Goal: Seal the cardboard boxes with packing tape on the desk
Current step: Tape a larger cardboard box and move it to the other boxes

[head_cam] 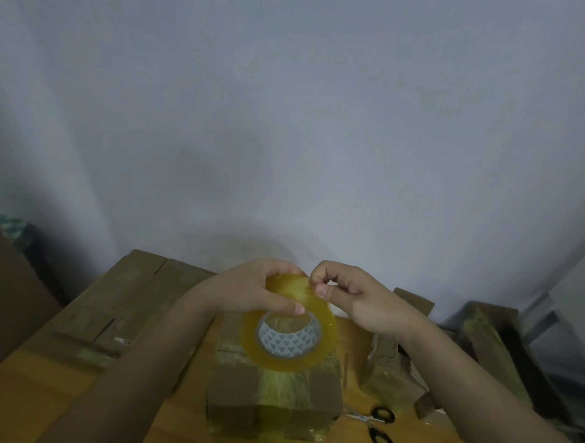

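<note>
Glossy translucent yellow tape roll (290,326) between both hands, above taped cardboard box (271,396).

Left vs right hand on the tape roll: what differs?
The left hand grips the tape roll around its rim, thumb across the front; the right hand only pinches at the roll's top edge with its fingertips. Left carries the roll; right seems to pick at the tape end. Both are raised above the taped box.

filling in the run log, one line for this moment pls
left hand holds tape roll | right hand picks at tape end | box below | scissors on desk
</note>
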`<state>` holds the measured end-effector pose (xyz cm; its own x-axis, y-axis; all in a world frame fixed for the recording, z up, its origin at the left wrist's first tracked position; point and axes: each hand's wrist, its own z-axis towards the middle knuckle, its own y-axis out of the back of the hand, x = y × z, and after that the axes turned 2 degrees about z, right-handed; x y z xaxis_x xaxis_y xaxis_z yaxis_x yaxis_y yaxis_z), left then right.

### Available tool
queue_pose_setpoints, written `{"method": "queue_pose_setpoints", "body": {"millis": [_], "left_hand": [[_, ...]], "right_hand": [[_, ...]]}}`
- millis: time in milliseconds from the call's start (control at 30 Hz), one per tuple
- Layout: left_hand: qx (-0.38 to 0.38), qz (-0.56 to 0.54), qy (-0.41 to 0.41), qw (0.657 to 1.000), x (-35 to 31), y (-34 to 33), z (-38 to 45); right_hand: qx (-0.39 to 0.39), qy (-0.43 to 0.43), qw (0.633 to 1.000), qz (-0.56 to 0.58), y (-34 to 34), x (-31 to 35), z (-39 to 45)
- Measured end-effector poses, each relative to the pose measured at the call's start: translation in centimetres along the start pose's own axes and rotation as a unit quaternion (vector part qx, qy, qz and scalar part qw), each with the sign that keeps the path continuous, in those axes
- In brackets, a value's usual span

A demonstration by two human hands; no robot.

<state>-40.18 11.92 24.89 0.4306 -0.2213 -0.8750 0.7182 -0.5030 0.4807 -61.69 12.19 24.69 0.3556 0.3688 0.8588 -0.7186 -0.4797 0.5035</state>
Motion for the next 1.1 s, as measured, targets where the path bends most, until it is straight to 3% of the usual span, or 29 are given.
{"method": "queue_pose_setpoints", "body": {"millis": [133,333,533,700,833,967,1100], "left_hand": [[-0.016,0.040,0.016,0.999,-0.1,-0.1,0.1],[-0.013,0.061,0.010,0.998,0.3,-0.5,0.0],[-0.054,0.157,-0.025,0.986,0.5,-0.2,1.0],[-0.076,0.249,-0.035,0.965,1.7,-0.4,1.5],[-0.097,0.239,-0.051,0.965,1.6,-0.3,1.2],[-0.089,0.245,-0.070,0.963,1.4,-0.8,1.3],[-0.080,0.249,-0.071,0.963,1.6,-0.9,1.7]], "right_hand": [[-0.012,-0.014,1.000,-0.024,-0.2,-0.1,0.2],[0.067,-0.066,0.992,-0.086,0.7,1.1,0.7],[0.044,-0.067,0.981,-0.177,0.8,2.0,1.4],[0.110,-0.086,0.964,-0.225,0.2,1.1,1.7],[0.098,-0.056,0.980,-0.167,0.5,1.0,1.0],[0.078,0.005,0.959,-0.271,-0.1,1.3,1.3],[0.062,0.022,0.964,-0.258,-0.3,1.3,1.7]]}}
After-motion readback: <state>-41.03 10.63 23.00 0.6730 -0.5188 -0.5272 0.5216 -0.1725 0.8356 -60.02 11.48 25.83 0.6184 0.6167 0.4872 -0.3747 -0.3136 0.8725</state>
